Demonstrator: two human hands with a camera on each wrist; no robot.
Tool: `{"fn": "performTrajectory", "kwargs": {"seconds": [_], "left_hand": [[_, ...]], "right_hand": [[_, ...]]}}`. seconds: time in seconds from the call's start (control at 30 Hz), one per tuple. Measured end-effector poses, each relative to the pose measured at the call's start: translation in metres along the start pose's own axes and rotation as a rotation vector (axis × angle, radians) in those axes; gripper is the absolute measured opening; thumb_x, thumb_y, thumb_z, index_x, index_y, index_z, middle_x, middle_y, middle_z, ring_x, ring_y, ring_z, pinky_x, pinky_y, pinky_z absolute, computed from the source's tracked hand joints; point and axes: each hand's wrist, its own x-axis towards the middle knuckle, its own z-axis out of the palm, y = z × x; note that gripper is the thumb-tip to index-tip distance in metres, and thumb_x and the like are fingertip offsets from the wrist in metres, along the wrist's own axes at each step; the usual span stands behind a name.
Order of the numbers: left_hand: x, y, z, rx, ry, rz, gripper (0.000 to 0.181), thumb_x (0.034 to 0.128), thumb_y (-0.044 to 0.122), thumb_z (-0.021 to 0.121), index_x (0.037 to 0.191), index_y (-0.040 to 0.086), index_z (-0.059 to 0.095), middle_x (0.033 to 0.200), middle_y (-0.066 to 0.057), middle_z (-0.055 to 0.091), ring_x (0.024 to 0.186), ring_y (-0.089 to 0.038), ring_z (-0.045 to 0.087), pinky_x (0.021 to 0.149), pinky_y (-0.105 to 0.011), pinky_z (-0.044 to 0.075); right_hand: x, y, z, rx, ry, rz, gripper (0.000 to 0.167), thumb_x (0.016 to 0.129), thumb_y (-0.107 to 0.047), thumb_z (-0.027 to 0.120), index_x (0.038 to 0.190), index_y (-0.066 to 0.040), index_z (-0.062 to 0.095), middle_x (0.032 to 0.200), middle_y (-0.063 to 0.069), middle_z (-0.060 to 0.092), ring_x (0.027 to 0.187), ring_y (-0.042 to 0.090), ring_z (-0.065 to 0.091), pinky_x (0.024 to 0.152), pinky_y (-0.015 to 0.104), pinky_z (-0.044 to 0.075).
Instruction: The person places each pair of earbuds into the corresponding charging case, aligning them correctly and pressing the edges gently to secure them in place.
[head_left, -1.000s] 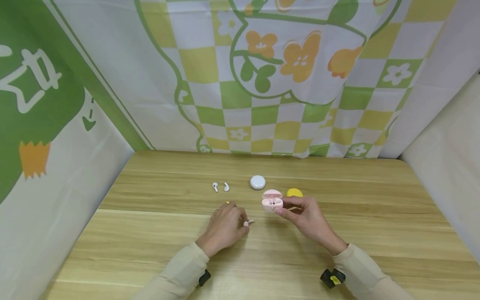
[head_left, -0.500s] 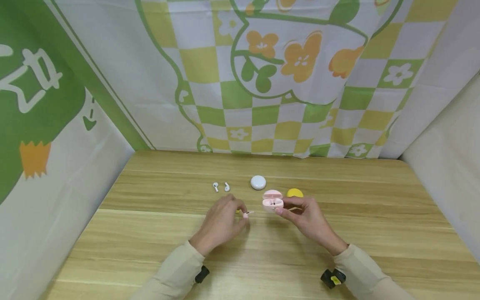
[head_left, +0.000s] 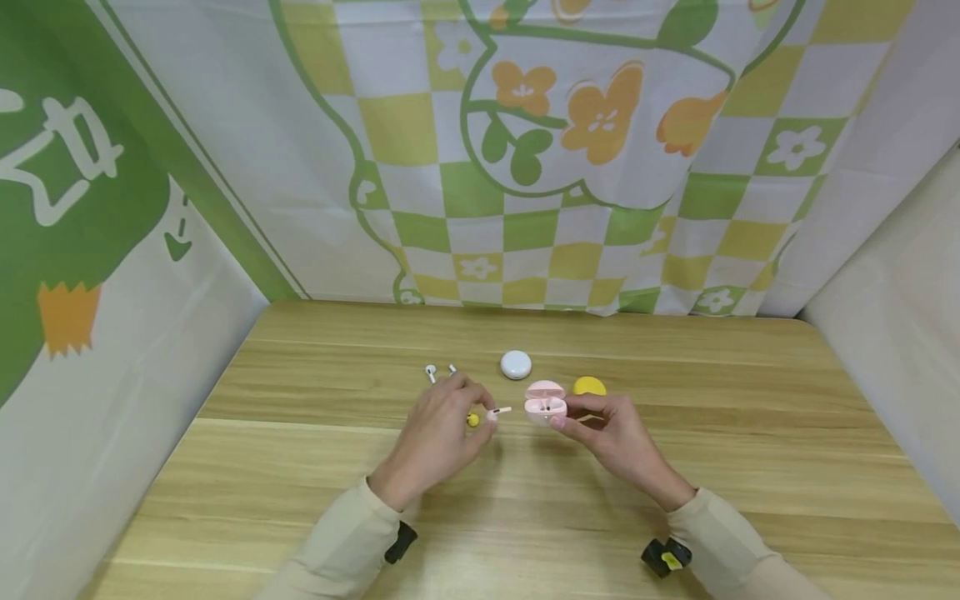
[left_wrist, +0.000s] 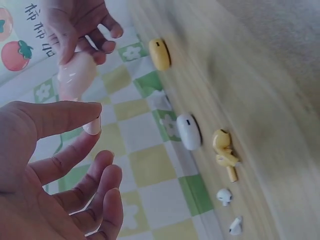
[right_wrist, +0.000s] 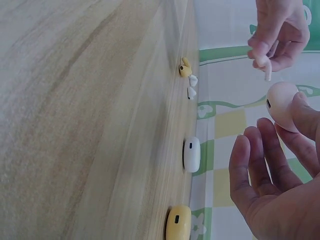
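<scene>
My left hand pinches a pink earbud between thumb and forefinger, its stem pointing right toward a pink earbud case. The right hand grips that case by its side, above the table, with the lid raised. In the right wrist view the earbud is apart from the case. Yellow earbuds lie on the table, partly hidden by the left hand in the head view. Two white earbuds lie beside them.
A closed white case stands behind the pink one on the wooden table. The yellow case sits just behind the right hand. A patterned cloth hangs at the table's back edge.
My left hand has moved away from me and lifted the pink earbud, whose stem now lies level with the pink case. The right hand and case have stayed almost still.
</scene>
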Motion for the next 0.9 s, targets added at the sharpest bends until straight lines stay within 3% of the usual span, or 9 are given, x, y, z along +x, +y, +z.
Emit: {"fn": "performTrajectory", "kwargs": {"seconds": [0.3,0.67,0.9], "left_hand": [[0.003,0.007,-0.009,0.040,0.035,0.024,0.011,0.0858,0.015,0.081,0.092,0.012,0.073,0.091,0.001,0.064,0.079,-0.015,0.054,0.067,-0.034,0.046],[0.006,0.010,-0.013,-0.039,0.054,0.034,0.007,0.0878,0.011,0.077,0.091,0.011,0.071,0.088,-0.001,0.068,0.081,-0.020,0.061,0.070,-0.036,0.049],[0.007,0.011,-0.015,-0.054,0.060,0.035,0.007,0.0881,0.009,0.076,0.092,0.012,0.071,0.082,0.002,0.068,0.076,-0.013,0.058,0.068,-0.033,0.048]], "right_hand": [[0.001,0.001,0.000,-0.013,0.004,0.017,0.023,0.089,-0.002,0.077,0.111,0.004,0.075,0.105,0.015,0.073,0.091,0.018,0.069,0.077,0.028,0.059],[0.002,0.002,0.002,-0.022,-0.002,0.022,0.023,0.089,-0.003,0.077,0.110,0.003,0.075,0.103,0.012,0.073,0.090,0.020,0.069,0.077,0.028,0.059],[0.002,0.002,0.002,-0.013,-0.005,0.007,0.022,0.089,-0.002,0.077,0.111,0.004,0.075,0.103,0.013,0.073,0.089,0.017,0.069,0.077,0.028,0.059]]}}
